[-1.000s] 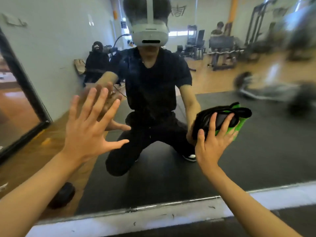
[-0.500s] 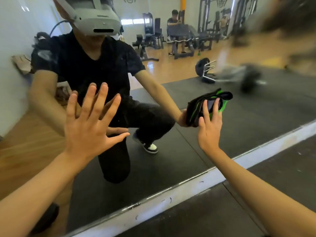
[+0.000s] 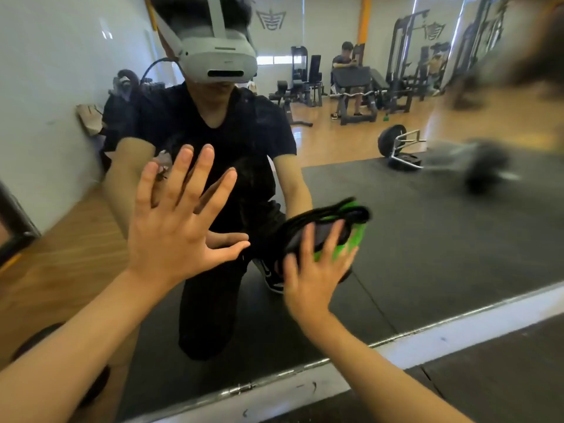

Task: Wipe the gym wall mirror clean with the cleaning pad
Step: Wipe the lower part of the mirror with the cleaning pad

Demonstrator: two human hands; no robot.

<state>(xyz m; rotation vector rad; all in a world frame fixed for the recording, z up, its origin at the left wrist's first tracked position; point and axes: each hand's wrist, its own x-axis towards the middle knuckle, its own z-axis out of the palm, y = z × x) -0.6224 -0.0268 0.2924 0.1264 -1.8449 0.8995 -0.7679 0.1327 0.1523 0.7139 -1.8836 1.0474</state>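
No containers in view.

Mirror [image 3: 427, 239]: wall-mounted, fills most of the view, lower edge bounded by a metal strip with a white ledge [image 3: 457, 328] beneath.

Left hand [image 3: 174, 233]: raised, palm toward the mirror, fingers [image 3: 207, 160] straight and spread wide, thumb out to the right. It holds nothing. Appears to be flat on or just off the glass; contact cannot be told for certain. Its reflection sits directly behind it. Forearm comes in from lower left.

Right hand [image 3: 311, 276]: lower and to the right of the left, the two hands well apart. Fingers straight and fanned, pressing the pad [image 3: 329, 230] against the mirror. Hand blurred by motion. Forearm enters from the lower right corner.

Pad: black with a bright green part showing between and beside the right fingers; a dark strap or fold stands out past the fingertips, up and to the right. It lies between the right palm and the glass, just right of the left thumb.

Reflected behind the hands: a kneeling person in dark clothes wearing a white headset [image 3: 219, 59]. Further right of the hands, a barbell [image 3: 393, 145] on a dark floor mat, weight machines, a seated person.
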